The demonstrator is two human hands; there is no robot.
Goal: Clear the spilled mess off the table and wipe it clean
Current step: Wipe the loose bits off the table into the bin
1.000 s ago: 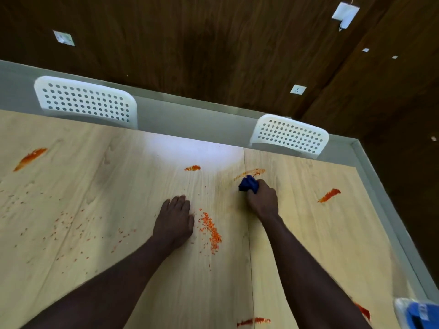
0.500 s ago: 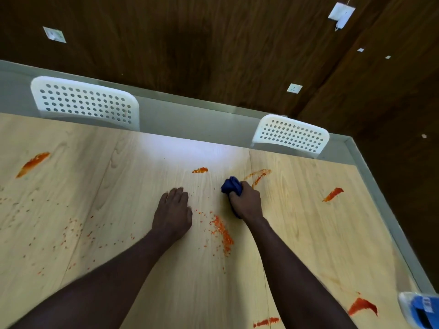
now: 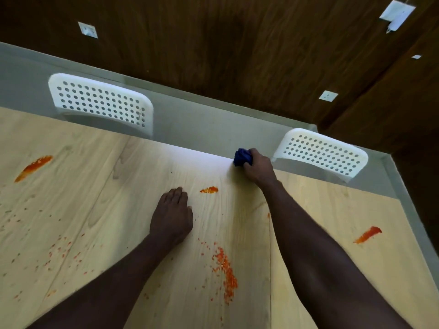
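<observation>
My right hand (image 3: 257, 168) grips a bunched blue cloth (image 3: 242, 157) at the far edge of the light wooden table (image 3: 118, 186). My left hand (image 3: 172, 216) rests flat on the table, fingers together. A small orange smear (image 3: 209, 189) lies between the two hands. A heap of orange crumbs (image 3: 225, 269) sits near my right forearm. Longer orange smears lie at the far left (image 3: 33, 167) and at the right (image 3: 367, 234). Scattered orange crumbs (image 3: 59, 250) dot the left side of the table.
Two white perforated chair backs stand beyond the far table edge, one at the left (image 3: 99, 103) and one at the right (image 3: 320, 151). A grey ledge (image 3: 202, 119) runs behind the table. Dark wood panelling with white sockets (image 3: 327, 96) fills the background.
My right hand has carried the blue cloth away from me to the far table edge. The curved smear it was rubbing no longer shows. My left hand stays flat in place.
</observation>
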